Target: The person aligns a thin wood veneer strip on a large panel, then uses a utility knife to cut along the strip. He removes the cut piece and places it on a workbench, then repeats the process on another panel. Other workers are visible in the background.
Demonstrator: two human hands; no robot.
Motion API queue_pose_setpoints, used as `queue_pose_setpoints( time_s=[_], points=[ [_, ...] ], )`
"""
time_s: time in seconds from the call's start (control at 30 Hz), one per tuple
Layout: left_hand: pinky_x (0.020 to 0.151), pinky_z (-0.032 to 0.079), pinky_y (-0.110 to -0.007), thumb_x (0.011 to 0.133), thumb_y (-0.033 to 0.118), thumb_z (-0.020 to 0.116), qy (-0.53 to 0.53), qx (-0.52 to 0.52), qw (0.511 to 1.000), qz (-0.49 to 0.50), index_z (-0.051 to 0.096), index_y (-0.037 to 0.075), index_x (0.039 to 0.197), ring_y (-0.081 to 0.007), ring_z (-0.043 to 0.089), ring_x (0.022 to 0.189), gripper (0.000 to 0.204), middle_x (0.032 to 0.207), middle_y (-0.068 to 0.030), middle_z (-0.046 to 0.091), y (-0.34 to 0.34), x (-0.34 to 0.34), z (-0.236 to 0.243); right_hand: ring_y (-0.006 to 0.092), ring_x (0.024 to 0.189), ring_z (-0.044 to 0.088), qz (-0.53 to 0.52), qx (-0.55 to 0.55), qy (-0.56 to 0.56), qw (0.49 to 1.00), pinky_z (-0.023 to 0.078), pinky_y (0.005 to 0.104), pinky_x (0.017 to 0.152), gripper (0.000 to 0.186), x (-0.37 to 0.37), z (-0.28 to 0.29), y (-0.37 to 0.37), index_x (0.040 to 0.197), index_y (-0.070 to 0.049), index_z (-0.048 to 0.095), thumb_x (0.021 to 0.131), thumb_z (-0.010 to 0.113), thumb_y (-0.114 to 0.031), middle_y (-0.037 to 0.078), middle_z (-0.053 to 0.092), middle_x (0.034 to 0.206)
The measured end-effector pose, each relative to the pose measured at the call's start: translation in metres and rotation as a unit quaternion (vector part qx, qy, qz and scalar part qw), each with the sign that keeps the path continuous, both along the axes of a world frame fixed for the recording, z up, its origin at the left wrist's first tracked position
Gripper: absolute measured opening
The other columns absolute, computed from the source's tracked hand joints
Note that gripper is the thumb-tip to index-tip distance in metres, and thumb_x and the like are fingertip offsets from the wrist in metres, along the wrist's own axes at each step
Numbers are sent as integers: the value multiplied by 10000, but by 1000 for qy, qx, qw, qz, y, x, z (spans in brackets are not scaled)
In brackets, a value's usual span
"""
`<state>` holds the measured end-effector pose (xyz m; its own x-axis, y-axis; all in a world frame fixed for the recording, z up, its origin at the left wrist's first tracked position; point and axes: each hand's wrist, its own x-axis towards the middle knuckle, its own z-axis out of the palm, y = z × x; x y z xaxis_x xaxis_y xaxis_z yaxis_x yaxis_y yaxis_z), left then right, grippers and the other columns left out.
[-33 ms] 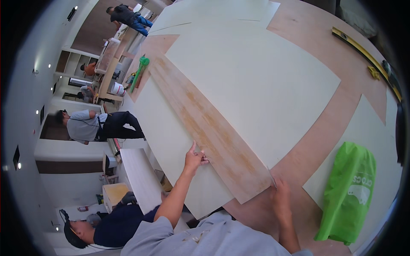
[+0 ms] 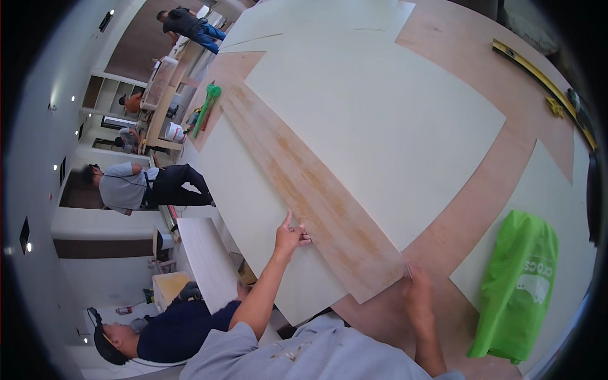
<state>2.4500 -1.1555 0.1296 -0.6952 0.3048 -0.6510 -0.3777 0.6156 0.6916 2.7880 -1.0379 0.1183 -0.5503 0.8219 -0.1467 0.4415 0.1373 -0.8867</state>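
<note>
A long wooden board point(image 2: 316, 196) with brownish streaks lies diagonally across pale sheets on the worktable. At its left long edge, my left hand point(image 2: 289, 239) is open, index finger stretched out and fingertips at the edge. My right hand point(image 2: 418, 292) is closed at the board's near right corner. A thin, small object shows at its fingertips, too small to name. Under and beyond the board spreads a large off-white sheet point(image 2: 386, 126). Another off-white sheet point(image 2: 237, 183) lies to its left.
A green bag point(image 2: 520, 285) lies at the right. A yellow spirit level point(image 2: 538, 82) and a small yellow object point(image 2: 555, 107) are at the far right. Green-handled tools point(image 2: 208, 104) sit at the far left. Nearby on the left, a co-worker point(image 2: 171, 332) is beside a white panel point(image 2: 206, 263); others stand beyond.
The co-worker at the lower left and the white panel have shifted very slightly. My hands and the board stay nearly where they were.
</note>
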Motion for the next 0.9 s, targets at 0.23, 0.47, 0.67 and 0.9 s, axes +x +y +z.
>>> queue_pose_setpoints(
  time_s=[0.23,0.47,0.67,0.9],
  points=[
    [618,561,-329,872,29,541,12,48,999,-5,95,113,1434,-147,576,630,722,736,-61,550,9,3,-5,393,859,546,-7,-4,-61,998,451,418,744,272,-4,4,20,1099,21,543,835,530,-44,213,576,944],
    [629,546,-321,877,69,557,21,52,998,-17,91,121,1437,-144,577,630,731,735,-49,542,12,-6,-10,369,806,540,-38,-23,-14,999,437,409,714,310,-10,3,28,1110,-6,545,804,584,-25,195,562,885],
    [649,532,-315,877,116,577,24,46,998,-16,101,134,1440,-146,578,642,737,741,-41,536,20,-5,-7,352,772,531,-58,-34,4,998,439,398,690,332,-12,-7,34,1108,-13,554,780,601,0,179,554,876],
    [643,535,-312,882,130,573,21,17,1000,-13,67,138,1442,-152,590,648,755,738,-47,538,20,7,2,366,799,556,-50,-65,-5,997,466,410,668,328,-3,-6,32,1093,-25,558,770,609,-10,184,560,880]
  ],
)
